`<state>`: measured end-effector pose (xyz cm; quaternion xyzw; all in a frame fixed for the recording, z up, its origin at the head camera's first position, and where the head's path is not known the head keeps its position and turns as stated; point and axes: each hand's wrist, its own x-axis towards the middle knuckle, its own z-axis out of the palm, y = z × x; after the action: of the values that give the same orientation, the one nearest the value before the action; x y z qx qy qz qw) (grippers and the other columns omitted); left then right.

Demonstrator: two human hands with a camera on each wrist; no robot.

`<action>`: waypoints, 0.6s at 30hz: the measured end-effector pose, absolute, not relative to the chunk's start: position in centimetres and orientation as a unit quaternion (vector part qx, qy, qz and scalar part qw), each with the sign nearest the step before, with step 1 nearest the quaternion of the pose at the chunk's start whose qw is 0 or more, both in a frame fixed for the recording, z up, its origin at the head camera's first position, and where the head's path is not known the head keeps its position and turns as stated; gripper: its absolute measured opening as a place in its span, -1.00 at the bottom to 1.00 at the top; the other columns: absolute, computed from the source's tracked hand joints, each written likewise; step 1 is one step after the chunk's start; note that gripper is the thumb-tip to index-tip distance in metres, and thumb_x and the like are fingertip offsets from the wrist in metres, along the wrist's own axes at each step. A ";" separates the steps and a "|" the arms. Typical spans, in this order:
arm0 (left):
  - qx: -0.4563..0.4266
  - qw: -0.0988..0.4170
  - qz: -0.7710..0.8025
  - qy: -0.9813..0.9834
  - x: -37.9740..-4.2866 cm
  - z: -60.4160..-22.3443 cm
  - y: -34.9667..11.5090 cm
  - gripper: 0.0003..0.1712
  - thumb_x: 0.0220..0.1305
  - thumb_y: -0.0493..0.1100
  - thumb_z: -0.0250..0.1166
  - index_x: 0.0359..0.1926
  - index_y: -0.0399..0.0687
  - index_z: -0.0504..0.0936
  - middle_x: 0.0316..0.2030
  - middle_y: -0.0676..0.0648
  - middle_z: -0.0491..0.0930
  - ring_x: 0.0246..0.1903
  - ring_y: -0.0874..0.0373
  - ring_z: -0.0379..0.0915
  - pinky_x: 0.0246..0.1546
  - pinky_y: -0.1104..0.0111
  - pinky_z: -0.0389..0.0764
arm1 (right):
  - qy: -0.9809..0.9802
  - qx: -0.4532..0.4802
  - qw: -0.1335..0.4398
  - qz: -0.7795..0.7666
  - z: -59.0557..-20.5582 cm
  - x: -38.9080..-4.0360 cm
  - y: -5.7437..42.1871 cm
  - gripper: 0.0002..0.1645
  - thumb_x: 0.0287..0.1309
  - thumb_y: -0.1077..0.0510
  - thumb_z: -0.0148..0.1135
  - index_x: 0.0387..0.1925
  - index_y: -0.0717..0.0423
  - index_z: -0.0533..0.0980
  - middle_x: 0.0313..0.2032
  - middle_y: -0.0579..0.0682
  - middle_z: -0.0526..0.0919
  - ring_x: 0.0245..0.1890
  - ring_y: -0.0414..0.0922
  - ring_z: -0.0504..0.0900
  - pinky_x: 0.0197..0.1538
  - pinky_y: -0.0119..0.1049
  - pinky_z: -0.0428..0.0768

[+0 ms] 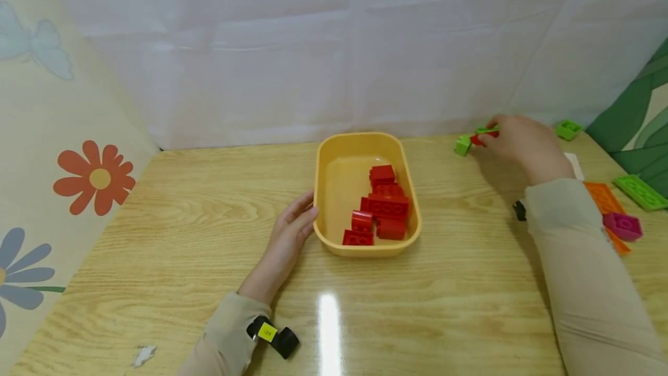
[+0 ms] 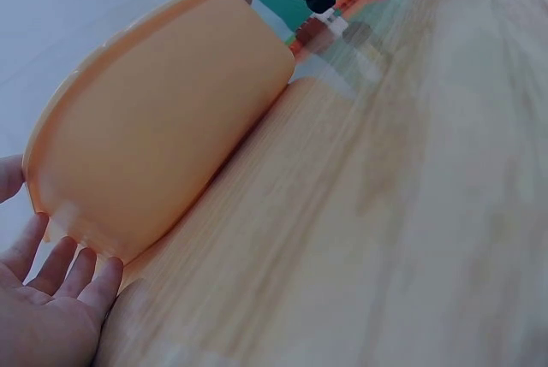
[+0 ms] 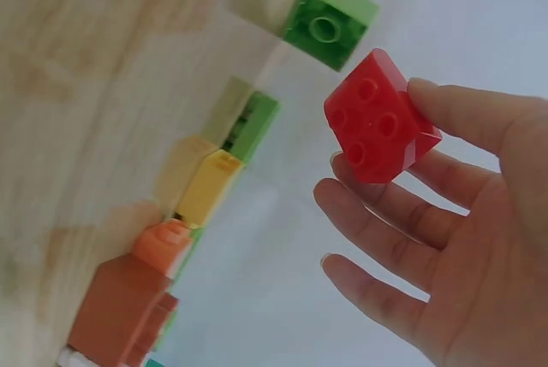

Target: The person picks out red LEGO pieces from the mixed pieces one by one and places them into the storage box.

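Observation:
A yellow plastic tub [image 1: 326, 190] stands on the table with several red building bricks [image 1: 386, 205] inside, mostly along its right side. Against the tub's left outer wall rests my left hand [image 1: 284, 242]; in the left wrist view its extended fingers [image 2: 56, 264] touch the wall below the rim. At the back right, my right hand [image 1: 522, 144] pinches a red toy brick [image 3: 368, 119] between thumb and fingers, the studs facing the right wrist camera. Beside that brick is a green brick [image 1: 462, 145]. Part of the red brick is hidden by the hand in the head view.
Another green brick [image 1: 569, 129] lies at the back right corner. Along the right edge are a green plate [image 1: 642, 191], orange pieces [image 1: 602, 197] and a magenta brick [image 1: 623, 226]. A yellow brick [image 3: 210, 187] shows in the right wrist view. A pale wall hanging [image 1: 250, 74] borders the table's back.

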<state>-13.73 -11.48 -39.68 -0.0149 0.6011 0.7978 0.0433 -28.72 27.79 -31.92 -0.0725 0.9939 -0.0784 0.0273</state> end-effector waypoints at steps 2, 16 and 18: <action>-0.013 0.045 0.795 0.604 -13.7 -39.7 -11.5 -0.42 0.31 -0.26 0.05 0.34 -0.26 0.24 0.35 -0.24 0.26 0.23 0.00 0.27 0.02 0.58 0.53 | 0.994 -0.075 0.019 -0.075 -31.7 -28.7 27.5 -0.28 0.27 -0.20 -0.09 0.07 0.40 0.40 0.05 0.52 0.48 -0.08 0.40 0.45 -0.12 0.34 0.47; -0.018 0.040 0.799 0.600 -13.7 -39.7 -11.4 -0.43 0.31 -0.28 0.04 0.34 -0.28 0.23 0.35 -0.26 0.27 0.22 0.00 0.28 -0.02 0.62 0.54 | 0.996 -0.077 -0.014 -0.049 -29.8 -27.4 24.7 -0.29 0.28 -0.23 -0.11 0.14 0.28 0.40 0.05 0.45 0.53 -0.14 0.34 0.52 -0.26 0.23 0.54; -0.017 0.040 0.798 0.601 -13.7 -39.7 -11.4 -0.43 0.31 -0.28 0.04 0.34 -0.28 0.24 0.34 -0.26 0.27 0.21 0.01 0.29 -0.02 0.62 0.55 | 0.996 -0.078 -0.013 -0.048 -29.4 -27.1 24.2 -0.28 0.28 -0.24 -0.12 0.14 0.27 0.40 0.07 0.44 0.53 -0.13 0.33 0.51 -0.24 0.23 0.55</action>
<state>-13.71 -11.42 -39.70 -0.0172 0.6013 0.7979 0.0400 -27.09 24.20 -29.38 -0.0779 0.9957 -0.0483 -0.0133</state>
